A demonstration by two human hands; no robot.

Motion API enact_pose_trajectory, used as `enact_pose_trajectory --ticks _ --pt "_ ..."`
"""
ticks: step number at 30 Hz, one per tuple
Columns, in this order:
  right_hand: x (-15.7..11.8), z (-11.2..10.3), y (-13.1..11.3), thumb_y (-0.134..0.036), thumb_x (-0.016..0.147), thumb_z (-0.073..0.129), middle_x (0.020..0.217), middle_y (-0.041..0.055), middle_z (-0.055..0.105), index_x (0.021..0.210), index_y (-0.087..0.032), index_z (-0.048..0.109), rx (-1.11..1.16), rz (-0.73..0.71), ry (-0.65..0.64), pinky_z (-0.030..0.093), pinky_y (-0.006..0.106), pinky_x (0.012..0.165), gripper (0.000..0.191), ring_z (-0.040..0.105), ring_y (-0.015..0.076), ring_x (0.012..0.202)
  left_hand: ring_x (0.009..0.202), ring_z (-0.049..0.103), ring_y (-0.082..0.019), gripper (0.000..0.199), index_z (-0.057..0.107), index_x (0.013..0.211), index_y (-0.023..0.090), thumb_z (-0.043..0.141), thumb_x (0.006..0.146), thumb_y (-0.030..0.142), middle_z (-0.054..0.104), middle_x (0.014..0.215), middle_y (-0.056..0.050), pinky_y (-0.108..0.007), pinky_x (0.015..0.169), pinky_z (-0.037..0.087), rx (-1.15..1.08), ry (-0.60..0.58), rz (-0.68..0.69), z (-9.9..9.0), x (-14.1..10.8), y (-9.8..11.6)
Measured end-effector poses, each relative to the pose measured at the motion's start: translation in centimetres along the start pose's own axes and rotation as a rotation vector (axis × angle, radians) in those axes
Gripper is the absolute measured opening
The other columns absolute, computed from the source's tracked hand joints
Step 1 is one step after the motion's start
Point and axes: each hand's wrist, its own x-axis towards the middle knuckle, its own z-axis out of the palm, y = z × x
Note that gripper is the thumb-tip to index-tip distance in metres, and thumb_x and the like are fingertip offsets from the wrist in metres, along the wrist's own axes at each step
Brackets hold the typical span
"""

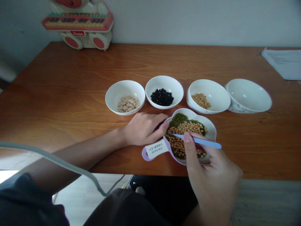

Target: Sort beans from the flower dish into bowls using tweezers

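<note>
A flower-shaped, white-and-lilac dish (213, 127) lies near the table's front edge with green and tan beans mixed in it. Its short handle carries a paper label (156, 149). My left hand (143, 128) is closed at the dish's left rim, thumb and fingers against it. In my right hand (208, 166), a slim blue tapered tool (207, 143), seemingly plastic tweezers, is pinched between thumb and fingers. Its narrow tip touches the tan beans (178, 144) near the dish's left side. My right fingers partly cover the dish's lower right.
Behind the dish stand white bowls: one with pale flat seeds (128, 104), one with black beans (162, 97), one with tan beans (201, 100), and a patterned bowl (249, 95) at right. A toy keyboard (77, 23), papers (285, 62) and a grey cable (54, 159) are also around.
</note>
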Motion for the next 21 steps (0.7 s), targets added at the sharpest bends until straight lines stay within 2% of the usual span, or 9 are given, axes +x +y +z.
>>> enact_pose_trajectory --ticks 7,21 --pt "0.15 0.3 -0.27 -0.041 0.098 0.067 0.092 0.0095 0.082 0.1 -0.019 0.08 0.018 -0.036 -0.004 0.061 0.035 0.077 0.026 0.079 0.0255 0.085 0.079 0.076 -0.02 0.041 0.066 0.115 0.013 0.033 0.11 0.037 0.08 0.095 -0.009 -0.028 0.065 0.05 0.009 0.011 0.005 0.08 0.03 0.01" --pt "-0.1 0.27 -0.02 -0.032 0.098 0.068 0.099 0.0058 0.082 0.105 -0.021 0.076 0.032 -0.149 -0.019 0.059 0.031 0.08 0.015 0.077 0.0198 0.085 0.077 0.075 -0.019 0.04 0.066 0.113 0.014 0.033 0.11 0.036 0.08 0.092 -0.008 -0.028 0.064 0.049 0.008 0.01 0.013 -0.02 0.08 0.07"
